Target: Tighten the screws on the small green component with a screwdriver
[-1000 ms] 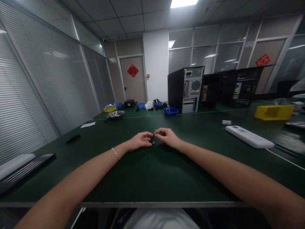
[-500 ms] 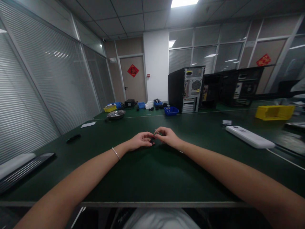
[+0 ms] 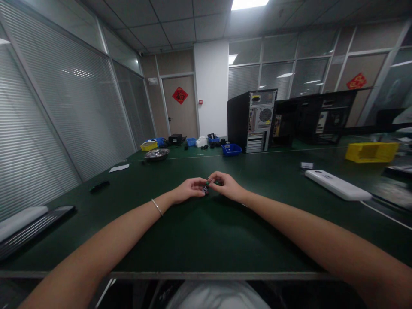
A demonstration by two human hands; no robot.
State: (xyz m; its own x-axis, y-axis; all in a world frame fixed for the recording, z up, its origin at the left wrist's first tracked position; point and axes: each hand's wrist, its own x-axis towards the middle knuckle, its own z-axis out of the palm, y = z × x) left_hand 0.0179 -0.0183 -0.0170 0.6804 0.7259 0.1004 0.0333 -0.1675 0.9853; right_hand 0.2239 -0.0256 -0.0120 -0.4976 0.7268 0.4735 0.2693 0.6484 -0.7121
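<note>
Both my hands meet over the middle of the green table. My left hand [image 3: 189,189], with a silver bangle at the wrist, is closed by the fingertips on a small dark part with light spots [image 3: 204,189]. Its kind is too small to tell. Close against it, my right hand [image 3: 225,186] pinches with thumb and forefinger. A thin light-coloured sliver [image 3: 210,179] sticks out at those fingertips, and a bit of green [image 3: 207,183] shows between the hands. The fingers hide most of what the right hand grips.
A white power bank-like block [image 3: 336,184] with a cable lies to the right, near a yellow bin [image 3: 371,152]. Black computer towers [image 3: 252,122] stand behind. A blue bin [image 3: 231,149] and a metal bowl [image 3: 156,154] sit farther back. A keyboard-like item [image 3: 38,227] lies left.
The small part at my left fingertips has turned a little and shows lighter spots. My right fingertips have shifted slightly; both arms stay in place.
</note>
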